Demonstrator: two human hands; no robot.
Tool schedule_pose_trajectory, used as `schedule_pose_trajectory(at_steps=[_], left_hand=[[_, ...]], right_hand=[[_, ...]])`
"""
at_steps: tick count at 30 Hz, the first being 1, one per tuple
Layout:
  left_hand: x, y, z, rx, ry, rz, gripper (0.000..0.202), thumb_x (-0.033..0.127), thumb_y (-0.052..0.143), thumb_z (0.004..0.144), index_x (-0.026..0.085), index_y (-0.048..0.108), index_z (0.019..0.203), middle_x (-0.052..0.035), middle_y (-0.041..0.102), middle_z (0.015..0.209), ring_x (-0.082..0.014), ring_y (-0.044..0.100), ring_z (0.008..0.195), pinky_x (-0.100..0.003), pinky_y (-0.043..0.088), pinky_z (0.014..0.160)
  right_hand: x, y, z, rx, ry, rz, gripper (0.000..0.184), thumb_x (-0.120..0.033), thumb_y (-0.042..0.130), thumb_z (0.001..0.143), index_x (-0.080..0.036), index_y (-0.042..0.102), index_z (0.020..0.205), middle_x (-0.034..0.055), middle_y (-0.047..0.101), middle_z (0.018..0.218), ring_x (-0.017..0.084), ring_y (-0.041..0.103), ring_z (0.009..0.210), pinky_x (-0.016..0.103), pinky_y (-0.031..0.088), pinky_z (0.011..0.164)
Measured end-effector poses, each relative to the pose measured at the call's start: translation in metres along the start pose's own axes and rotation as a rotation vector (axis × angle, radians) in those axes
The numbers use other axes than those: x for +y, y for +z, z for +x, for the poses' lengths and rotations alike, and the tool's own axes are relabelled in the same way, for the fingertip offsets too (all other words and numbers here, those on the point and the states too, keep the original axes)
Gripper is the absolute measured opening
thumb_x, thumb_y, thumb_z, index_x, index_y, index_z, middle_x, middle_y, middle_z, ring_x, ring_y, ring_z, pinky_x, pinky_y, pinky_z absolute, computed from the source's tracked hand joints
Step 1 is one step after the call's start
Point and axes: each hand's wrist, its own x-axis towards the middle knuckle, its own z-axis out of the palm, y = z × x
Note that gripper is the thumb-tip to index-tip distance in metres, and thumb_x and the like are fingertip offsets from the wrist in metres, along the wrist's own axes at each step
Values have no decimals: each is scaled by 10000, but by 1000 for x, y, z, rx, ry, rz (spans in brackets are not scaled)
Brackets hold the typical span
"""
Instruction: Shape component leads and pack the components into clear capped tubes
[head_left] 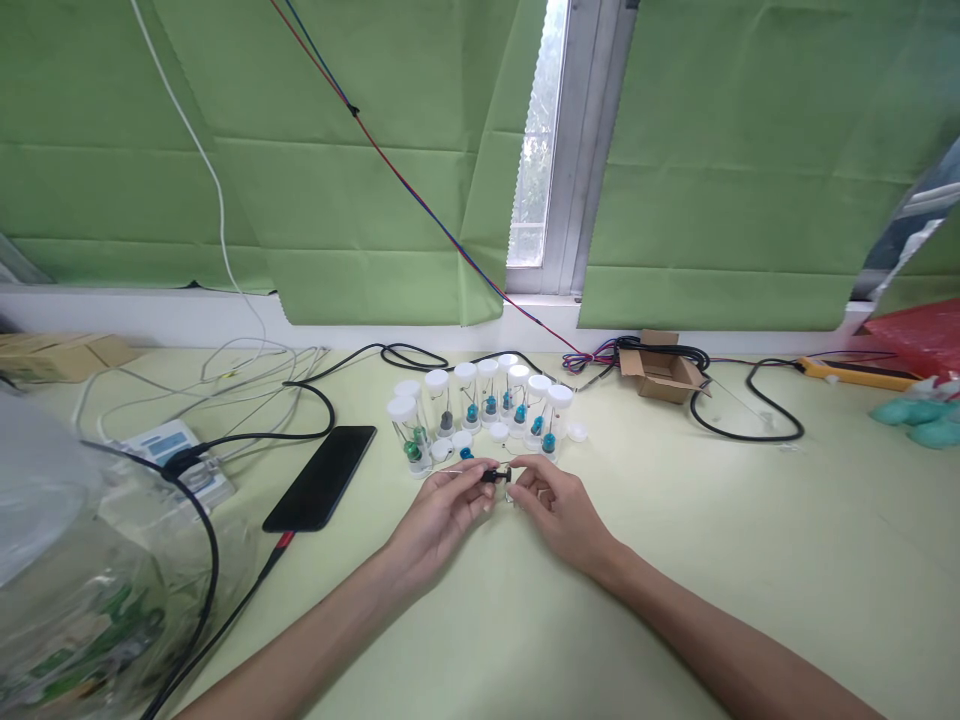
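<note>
Both my hands meet at the middle of the pale green table (675,560). My left hand (442,515) pinches a small black part (496,476) with a thin wire sticking out to the left. My right hand (559,510) has its fingers closed on the other end of the same part. Just behind them stands a curved row of several clear vials with white caps (487,400), each holding a pin with a blue, green or grey head. A few loose white caps (576,432) lie beside the row.
A black phone (321,477) lies left of my hands, plugged into a cable. Black and white cables (255,390) run across the back. An open cardboard box (660,372) sits behind on the right. A clear plastic bag (67,560) fills the near left corner.
</note>
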Motion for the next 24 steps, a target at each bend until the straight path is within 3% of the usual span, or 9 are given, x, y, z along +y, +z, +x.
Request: schedule_pose_trajectory(at_steps=[10,24], left_hand=[[-2,-1,0,-36,-11,33,118,151,761,755,70,756,841,-88,669,835,-115,590,687,-215,535,650],[-6,-5,2,-83,-12,55,133,177,746,783,76,752,869,-83,665,844,-108,592,685,-216,525,670]], right_hand=[[4,1,-1,6,-11,14,171,-258,558,912,-205,601,1069,8,631,790,136,550,661,237,425,567],[4,2,-1,-18,11,-2,185,-302,486,948,-180,622,914,14,609,741,139,526,644,245,425,596]])
